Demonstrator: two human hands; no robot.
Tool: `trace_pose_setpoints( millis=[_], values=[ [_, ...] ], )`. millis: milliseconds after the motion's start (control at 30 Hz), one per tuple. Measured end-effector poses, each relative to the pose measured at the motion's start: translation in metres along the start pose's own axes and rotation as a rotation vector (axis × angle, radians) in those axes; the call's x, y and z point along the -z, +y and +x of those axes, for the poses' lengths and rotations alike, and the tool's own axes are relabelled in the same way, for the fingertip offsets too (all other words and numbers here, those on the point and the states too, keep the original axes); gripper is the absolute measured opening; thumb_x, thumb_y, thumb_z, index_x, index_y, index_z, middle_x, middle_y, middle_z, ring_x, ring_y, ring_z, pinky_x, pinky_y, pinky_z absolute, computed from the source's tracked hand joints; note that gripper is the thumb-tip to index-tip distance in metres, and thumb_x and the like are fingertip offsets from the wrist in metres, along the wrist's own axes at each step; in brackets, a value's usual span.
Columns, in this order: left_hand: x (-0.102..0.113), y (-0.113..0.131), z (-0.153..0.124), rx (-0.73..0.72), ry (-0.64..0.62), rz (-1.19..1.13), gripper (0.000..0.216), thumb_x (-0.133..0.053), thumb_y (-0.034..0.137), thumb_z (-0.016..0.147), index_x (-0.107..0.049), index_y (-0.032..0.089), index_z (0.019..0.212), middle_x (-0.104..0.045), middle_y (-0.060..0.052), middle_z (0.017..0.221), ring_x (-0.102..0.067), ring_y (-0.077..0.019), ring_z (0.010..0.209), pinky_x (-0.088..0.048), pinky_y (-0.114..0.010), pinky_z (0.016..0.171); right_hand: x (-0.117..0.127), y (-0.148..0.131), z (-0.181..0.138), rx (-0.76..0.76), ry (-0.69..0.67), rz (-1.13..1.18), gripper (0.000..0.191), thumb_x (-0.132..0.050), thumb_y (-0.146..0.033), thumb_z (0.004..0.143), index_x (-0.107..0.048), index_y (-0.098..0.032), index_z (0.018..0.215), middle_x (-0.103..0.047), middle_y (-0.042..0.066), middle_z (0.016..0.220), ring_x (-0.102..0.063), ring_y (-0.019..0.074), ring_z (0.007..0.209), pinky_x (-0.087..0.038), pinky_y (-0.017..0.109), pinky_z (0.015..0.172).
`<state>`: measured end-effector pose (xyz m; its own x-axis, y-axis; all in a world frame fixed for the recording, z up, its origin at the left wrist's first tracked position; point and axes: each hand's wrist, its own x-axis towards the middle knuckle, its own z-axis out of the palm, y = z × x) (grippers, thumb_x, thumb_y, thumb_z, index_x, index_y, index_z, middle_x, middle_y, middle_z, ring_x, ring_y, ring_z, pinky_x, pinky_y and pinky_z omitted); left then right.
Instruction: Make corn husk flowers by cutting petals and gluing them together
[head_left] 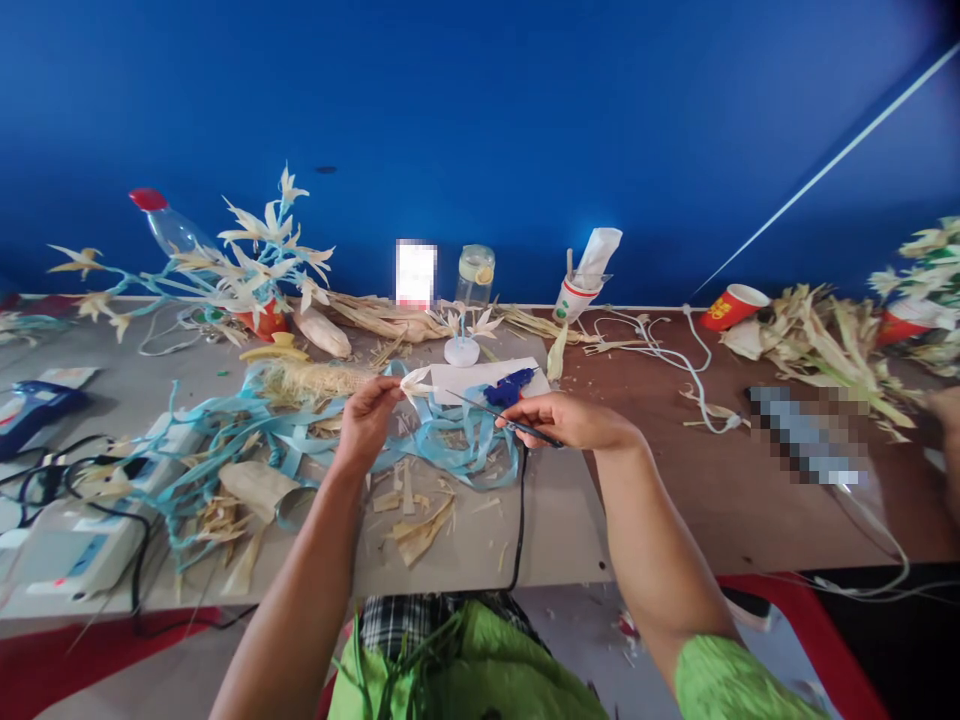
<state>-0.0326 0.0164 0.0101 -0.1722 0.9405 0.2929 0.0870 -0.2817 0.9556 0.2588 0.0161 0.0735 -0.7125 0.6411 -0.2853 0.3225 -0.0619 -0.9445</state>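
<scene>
My left hand (367, 415) is closed in a pinch on a small pale corn-husk flower (415, 383), held just above the table. My right hand (570, 420) is closed round a pair of dark scissors (495, 415), whose thin blades point left toward the flower. A blue glue gun (512, 387) lies on a white sheet just behind the scissors. Light-blue ribbon strips (450, 440) and husk scraps (416, 530) lie under both hands.
A bottle with husk flowers on blue stems (255, 255) stands back left. A glass jar (475, 276), paper cups (576, 295) (731, 305), white cable (675, 350), husk piles (825, 345) and a black cord (520, 520) are on the table. Devices (67, 550) sit at left.
</scene>
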Motion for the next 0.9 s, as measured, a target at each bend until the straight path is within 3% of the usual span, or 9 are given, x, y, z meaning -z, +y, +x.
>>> trace_pose_setpoints(
  millis=[900],
  values=[
    [-0.0027,0.0093,-0.0012,-0.011,-0.171,0.056,0.016,-0.063,0.033,0.073,-0.069,0.018,0.075,-0.066,-0.005,0.077,-0.059,-0.0173,0.077,-0.046,-0.032,0.077,0.002,0.0051,0.0009,0.026,-0.093,-0.03,0.045,-0.066,-0.036,0.076,-0.062,-0.008,0.111,-0.055,-0.001,0.068,-0.045,0.0064,0.061,-0.034,0.019,0.054]
  ],
)
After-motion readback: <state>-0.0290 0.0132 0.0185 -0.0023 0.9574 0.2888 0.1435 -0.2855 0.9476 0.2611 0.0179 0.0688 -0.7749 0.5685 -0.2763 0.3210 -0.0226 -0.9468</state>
